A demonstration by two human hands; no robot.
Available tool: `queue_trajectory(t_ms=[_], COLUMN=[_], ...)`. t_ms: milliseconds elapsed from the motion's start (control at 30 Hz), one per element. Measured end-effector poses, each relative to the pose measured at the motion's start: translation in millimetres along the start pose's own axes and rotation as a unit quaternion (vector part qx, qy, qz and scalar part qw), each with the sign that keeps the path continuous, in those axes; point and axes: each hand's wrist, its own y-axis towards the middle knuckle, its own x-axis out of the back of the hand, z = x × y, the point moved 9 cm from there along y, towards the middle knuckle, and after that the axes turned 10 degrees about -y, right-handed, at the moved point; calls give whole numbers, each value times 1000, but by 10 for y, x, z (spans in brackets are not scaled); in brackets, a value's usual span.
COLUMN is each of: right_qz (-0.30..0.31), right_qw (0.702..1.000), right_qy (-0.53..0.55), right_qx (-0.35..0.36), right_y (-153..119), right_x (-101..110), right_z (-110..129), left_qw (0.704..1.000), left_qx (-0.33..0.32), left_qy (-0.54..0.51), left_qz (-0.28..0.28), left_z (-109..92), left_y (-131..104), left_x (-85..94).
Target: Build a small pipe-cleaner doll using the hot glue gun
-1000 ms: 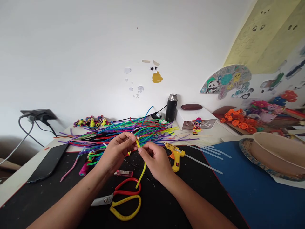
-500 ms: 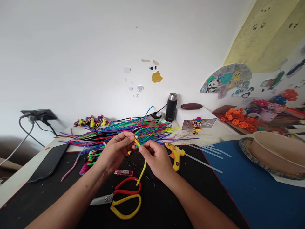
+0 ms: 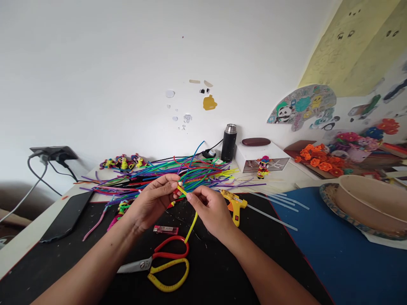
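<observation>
A yellow pipe cleaner (image 3: 191,226) runs between my hands, its free end hanging down toward the scissors. My left hand (image 3: 159,199) pinches one end, where a small bit of red shows at the fingertips. Thumb and forefinger of my right hand (image 3: 211,208) are closed on the same strand, a short way to the right. Below lie scissors (image 3: 168,264) with one red and one yellow handle, on a black mat (image 3: 222,275). A pink lighter (image 3: 165,230) is just above the scissors. Right of my right hand is a yellow glue gun (image 3: 234,205).
Many coloured pipe cleaners (image 3: 136,180) are heaped behind my hands. Small figures (image 3: 122,162) stand at the back left. A black flask (image 3: 228,144) and a white box (image 3: 262,156) are against the wall. Clear glue sticks (image 3: 271,217) and a large bowl (image 3: 372,203) lie to the right.
My left fingertips have moved slightly left and my right hand slightly right, a little farther apart. The strand between them lies flatter, and its hanging end has shifted a little right and up.
</observation>
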Motion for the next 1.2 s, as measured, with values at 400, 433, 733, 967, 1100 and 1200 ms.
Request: queue_trajectory(t_ms=[400, 433, 733, 967, 1100, 1200], right_qz=[19, 19, 5, 4, 7, 9], right_qw=[1000, 1000, 1000, 1000, 1000, 1000], right_qy=[-4, -5, -17, -25, -26, -25], right_qx=[6, 5, 0, 1, 2, 4], right_y=[-1, -1, 5, 13, 10, 12], right_x=[-20, -18, 31, 25, 16, 11], right_z=[18, 16, 31, 25, 16, 10], left_qw=[998, 999, 1000, 1000, 1000, 1000], left_qx=[30, 29, 9, 11, 22, 23], left_qy=[-29, -25, 15, 15, 8, -3], left_qz=[37, 36, 23, 2, -10, -14], left_z=[40, 36, -22, -7, 28, 42], left_y=[-37, -38, -38, -10, 14, 28], left_x=[-89, -90, -73, -7, 52, 68])
